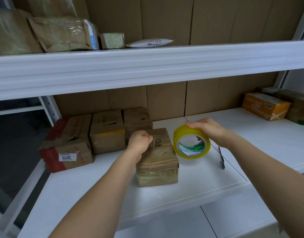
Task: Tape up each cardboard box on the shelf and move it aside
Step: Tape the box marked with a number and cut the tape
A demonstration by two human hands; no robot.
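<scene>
White shelf (208, 172) carries all; three cardboard boxes (106, 133) in a row at left rear, apparently awaiting tape or already set aside, cannot tell which; small box (158, 158) in front, being worked; tape roll (190, 143) just right of it; right hand (206, 129) grips roll from above; left hand (141, 140) on box top, fingers curled, seemingly pinching the tape end.

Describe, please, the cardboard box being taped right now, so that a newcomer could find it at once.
On the lower white shelf, look at the group of brown boxes on its left half. The small brown cardboard box stands alone in front, nearest the shelf's front edge, with the left hand on top and the yellow tape roll, held by the right hand, just to its right. Only it bears black handwriting on top.
</scene>
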